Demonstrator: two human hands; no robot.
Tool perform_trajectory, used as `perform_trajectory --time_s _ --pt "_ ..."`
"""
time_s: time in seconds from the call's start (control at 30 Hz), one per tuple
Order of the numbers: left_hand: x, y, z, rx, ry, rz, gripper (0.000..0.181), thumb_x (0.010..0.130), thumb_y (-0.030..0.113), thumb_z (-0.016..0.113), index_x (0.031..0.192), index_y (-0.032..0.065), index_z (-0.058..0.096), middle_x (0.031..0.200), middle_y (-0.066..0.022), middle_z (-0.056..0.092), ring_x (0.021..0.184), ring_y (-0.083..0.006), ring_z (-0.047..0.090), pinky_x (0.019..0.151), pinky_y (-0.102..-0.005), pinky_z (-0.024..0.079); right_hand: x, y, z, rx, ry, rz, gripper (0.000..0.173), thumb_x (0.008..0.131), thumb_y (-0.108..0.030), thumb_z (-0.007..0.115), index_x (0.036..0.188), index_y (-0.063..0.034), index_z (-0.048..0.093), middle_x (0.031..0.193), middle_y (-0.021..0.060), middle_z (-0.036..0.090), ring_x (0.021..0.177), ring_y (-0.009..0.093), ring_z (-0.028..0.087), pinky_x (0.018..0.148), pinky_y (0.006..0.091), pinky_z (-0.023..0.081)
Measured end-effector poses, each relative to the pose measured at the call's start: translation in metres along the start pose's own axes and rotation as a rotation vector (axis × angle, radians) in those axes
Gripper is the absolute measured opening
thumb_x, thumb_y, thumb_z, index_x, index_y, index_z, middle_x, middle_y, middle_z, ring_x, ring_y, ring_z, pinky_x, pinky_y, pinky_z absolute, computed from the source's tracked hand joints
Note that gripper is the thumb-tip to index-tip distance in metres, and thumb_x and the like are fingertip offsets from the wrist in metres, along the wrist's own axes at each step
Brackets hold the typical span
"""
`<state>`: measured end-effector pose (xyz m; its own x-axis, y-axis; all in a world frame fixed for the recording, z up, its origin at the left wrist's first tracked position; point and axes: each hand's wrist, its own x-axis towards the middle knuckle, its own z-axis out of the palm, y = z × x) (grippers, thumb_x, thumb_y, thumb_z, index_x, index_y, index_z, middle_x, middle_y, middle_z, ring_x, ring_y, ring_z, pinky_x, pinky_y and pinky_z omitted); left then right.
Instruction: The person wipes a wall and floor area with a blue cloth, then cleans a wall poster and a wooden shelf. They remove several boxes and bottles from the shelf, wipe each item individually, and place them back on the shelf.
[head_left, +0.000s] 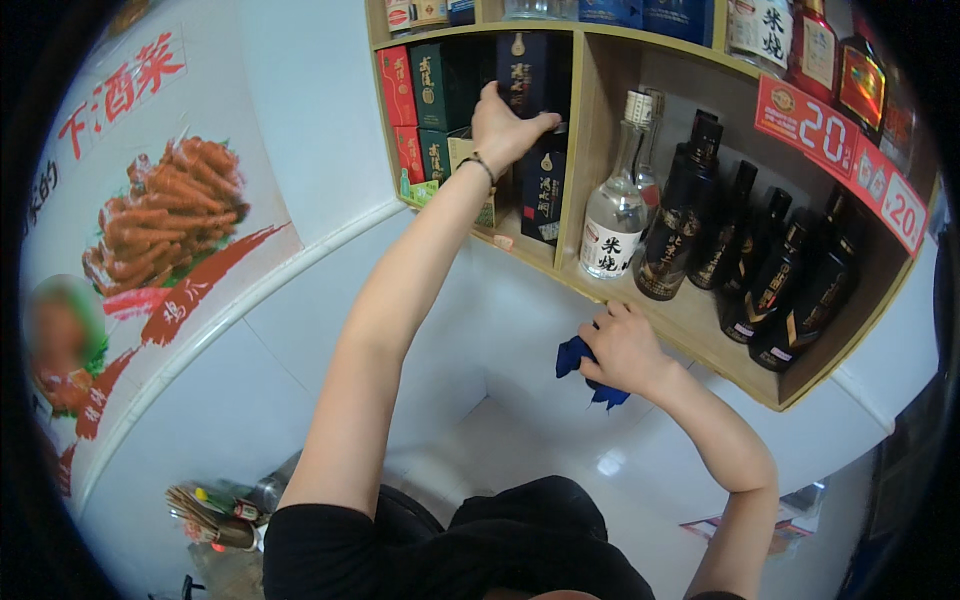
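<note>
Inside the shelf's left compartment, my left hand (504, 129) spans the lower part of a dark blue liquor box (519, 64), thumb at its right side and fingers at its left. Another dark blue box (543, 191) stands below it. In my right hand (626, 349) is a bunched dark blue cloth (574, 355). That hand rests its fingertips by the front edge of the wooden shelf (675, 341), under a clear glass bottle (613, 217) with a white label. A dark wristband (480, 166) circles my left wrist.
Red boxes (397, 86) and green boxes (429, 88) are stacked left of my left hand. Several black bottles (675, 225) crowd the right compartment. A red price strip (840, 157) hangs along the upper shelf edge. A container of skewers (225, 529) stands at lower left.
</note>
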<state>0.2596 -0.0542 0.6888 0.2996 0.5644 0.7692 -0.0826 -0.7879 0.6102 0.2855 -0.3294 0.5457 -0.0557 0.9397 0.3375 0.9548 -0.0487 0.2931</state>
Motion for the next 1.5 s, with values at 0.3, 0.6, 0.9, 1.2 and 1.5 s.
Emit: perform_trajectory --time_s 0.3,0.6,0.9,1.2,1.5 --pt "-0.076 0.014 -0.071 -0.308 0.024 -0.003 0.084 0.070 0.012 0.080 0.131 -0.0094 0.026 0.111 -0.0151 0.055 0.098 -0.0184 0.058 0.084 -0.0272 0.049 0.030 -0.002 -0.023 0.533 0.402 0.092 0.031 0.067 -0.021 0.070 0.093 -0.0081 0.060 0.087 0.0112 0.055 0.088 0.030 0.051 0.076 0.0399 0.044" --pt "-0.149 0.028 -0.118 -0.448 -0.125 -0.166 0.065 0.073 0.000 0.068 0.127 -0.0045 0.032 0.113 -0.0111 0.054 0.100 -0.0152 0.056 0.076 -0.0265 0.051 0.121 -0.014 -0.112 0.446 1.294 0.057 0.040 0.072 -0.002 0.054 0.110 -0.0125 0.059 0.112 0.0150 0.051 0.098 0.035 0.048 0.086 0.0424 0.041" --pt "-0.200 0.013 -0.154 -0.448 0.025 -0.294 0.076 0.068 0.003 0.077 0.127 -0.0003 0.029 0.120 -0.0129 0.048 0.108 -0.0192 0.052 0.088 -0.0287 0.048 0.102 -0.063 -0.019 0.553 0.859 -0.227 0.035 0.062 -0.003 0.062 0.095 -0.0126 0.061 0.109 0.0125 0.051 0.098 0.034 0.049 0.085 0.0415 0.044" --pt "-0.272 -0.027 -0.177 0.254 0.218 0.041 0.090 0.060 0.014 0.082 0.130 -0.0037 0.028 0.110 -0.0150 0.049 0.100 -0.0237 0.051 0.090 -0.0346 0.042 0.080 -0.041 -0.008 1.004 0.837 0.126 0.026 0.069 0.002 0.046 0.093 -0.0008 0.057 0.098 0.0166 0.054 0.098 0.031 0.052 0.088 0.0355 0.041" --pt "-0.280 -0.016 -0.157 0.314 0.024 0.093 0.087 0.058 0.017 0.082 0.127 -0.0031 0.032 0.104 -0.0165 0.053 0.095 -0.0276 0.054 0.082 -0.0356 0.045 0.110 -0.091 -0.072 0.617 0.684 -0.384 0.027 0.074 -0.011 0.061 0.101 -0.0114 0.060 0.111 0.0141 0.053 0.106 0.035 0.047 0.093 0.0441 0.038"
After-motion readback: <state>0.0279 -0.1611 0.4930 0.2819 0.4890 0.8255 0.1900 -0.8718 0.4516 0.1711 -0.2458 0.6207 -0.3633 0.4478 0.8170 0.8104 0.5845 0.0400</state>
